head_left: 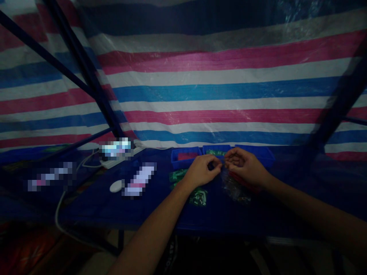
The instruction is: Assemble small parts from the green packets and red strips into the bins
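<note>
My left hand (202, 170) is closed in a pinch, thumb and forefinger meeting at a thing too small and dark to name. Close beside it, my right hand (248, 166) has its fingers curled in, with the fingertips almost touching the left ones; what they hold is unclear. Below the right hand lies a clear plastic bag (235, 189) on the blue table, with something red (243, 180) partly under that hand. Green packets (177, 175) are next to my left wrist, and another green-and-clear packet (198, 197) lies nearer me.
Behind my hands stand blue bins: a left one (172, 160) with red contents, a middle one (204, 151) with green contents, and a right one (268, 154). Left are a blurred-out phone (140, 179), a white round object (117, 186), a power strip (111, 162) and a cable (59, 210).
</note>
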`<state>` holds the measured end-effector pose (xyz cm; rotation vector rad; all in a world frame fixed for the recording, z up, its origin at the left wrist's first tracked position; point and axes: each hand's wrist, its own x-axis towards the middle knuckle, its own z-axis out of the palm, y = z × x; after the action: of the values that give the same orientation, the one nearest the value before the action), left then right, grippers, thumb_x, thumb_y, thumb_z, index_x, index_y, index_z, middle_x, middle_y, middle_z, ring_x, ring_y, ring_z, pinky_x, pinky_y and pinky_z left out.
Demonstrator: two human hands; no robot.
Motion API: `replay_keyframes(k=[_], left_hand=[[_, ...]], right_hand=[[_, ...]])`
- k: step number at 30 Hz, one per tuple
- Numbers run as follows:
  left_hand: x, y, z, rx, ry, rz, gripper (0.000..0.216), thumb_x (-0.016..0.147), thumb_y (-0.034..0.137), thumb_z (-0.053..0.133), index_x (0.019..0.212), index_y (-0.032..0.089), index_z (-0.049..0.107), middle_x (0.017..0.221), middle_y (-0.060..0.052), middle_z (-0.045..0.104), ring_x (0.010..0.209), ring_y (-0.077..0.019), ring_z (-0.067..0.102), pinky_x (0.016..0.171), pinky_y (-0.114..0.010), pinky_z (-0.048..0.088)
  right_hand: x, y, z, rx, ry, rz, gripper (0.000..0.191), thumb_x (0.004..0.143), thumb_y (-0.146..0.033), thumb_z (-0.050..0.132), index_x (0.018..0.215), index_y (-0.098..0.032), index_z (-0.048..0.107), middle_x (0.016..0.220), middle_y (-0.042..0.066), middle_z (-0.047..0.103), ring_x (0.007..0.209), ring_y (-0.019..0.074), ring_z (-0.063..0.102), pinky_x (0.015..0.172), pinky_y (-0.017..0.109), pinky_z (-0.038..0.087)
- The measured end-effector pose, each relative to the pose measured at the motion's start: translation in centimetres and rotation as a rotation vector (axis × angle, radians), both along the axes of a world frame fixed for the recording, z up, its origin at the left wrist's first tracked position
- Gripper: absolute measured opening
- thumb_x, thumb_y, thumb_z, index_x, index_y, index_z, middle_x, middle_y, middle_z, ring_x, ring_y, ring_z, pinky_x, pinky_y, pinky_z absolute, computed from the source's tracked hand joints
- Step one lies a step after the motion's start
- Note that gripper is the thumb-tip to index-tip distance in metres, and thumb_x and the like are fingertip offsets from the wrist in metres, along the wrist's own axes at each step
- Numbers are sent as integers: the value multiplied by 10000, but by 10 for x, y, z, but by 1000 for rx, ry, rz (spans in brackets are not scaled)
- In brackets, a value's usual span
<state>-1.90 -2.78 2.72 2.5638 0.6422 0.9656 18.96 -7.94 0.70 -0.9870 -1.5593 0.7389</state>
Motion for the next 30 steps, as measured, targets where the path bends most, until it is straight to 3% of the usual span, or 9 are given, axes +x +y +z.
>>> replay_keyframes(k=[4, 7, 11, 17, 21, 25, 30], left_hand=[[0, 2, 0, 16, -123, 112, 160, 917, 281, 686, 1045, 188, 663, 985, -50, 698, 882, -187, 646, 787, -325, 514], [0, 1, 1, -8, -160, 177, 189, 952, 353, 654, 1024, 179, 662, 955, -55, 696, 849, -185, 643, 752, -322, 517], [2, -7, 4, -91, -93, 52, 307, 1012, 435, 558, 1119, 195, 717, 1038, -66, 736, 857, -180, 670, 769, -318, 527], [2, -7, 4, -176, -89, -38, 340, 987, 450, 606, 1199, 219, 739, 1129, -71, 759, 971, -211, 701, 848, -329, 536], [-1, 1, 2, -228, -115, -28, 300, 1000, 376, 589, 1197, 214, 747, 1186, -78, 758, 1060, -225, 703, 915, -347, 532], [-2, 4, 2, -279, -75, -25, 286, 1007, 358, 570, 1128, 191, 769, 1009, -66, 790, 910, -204, 728, 817, -311, 536], [-1, -1, 3, -358, -64, -86, 299, 1012, 371, 557, 1130, 181, 756, 951, -63, 787, 819, -177, 729, 782, -288, 538]], right_hand=[[6, 4, 2, -3, 50, -73, 289, 814, -315, 785, 1027, -219, 615, 944, 52, 706, 850, 191, 712, 784, 330, 600], [9, 4, 5, 81, 4, -176, 282, 822, -330, 786, 1029, -220, 629, 924, 58, 713, 845, 212, 718, 783, 356, 608], [9, 0, 6, 217, -221, -255, 184, 872, -286, 725, 1039, -232, 672, 986, 66, 724, 851, 228, 733, 819, 395, 612], [2, -9, 12, 395, -541, -154, 253, 895, -200, 651, 1128, -280, 707, 1109, 63, 740, 1032, 265, 712, 929, 451, 577], [-1, -12, 15, 329, -484, -150, 213, 936, -256, 637, 1138, -281, 699, 1106, 59, 746, 978, 254, 728, 891, 444, 597], [-1, -12, 13, 322, -409, -257, 191, 917, -322, 682, 1096, -258, 695, 1051, 80, 726, 848, 251, 714, 784, 427, 602], [2, -10, 15, 313, -335, -300, 350, 891, -366, 726, 1220, -266, 664, 1123, 101, 690, 837, 250, 688, 728, 415, 595]])
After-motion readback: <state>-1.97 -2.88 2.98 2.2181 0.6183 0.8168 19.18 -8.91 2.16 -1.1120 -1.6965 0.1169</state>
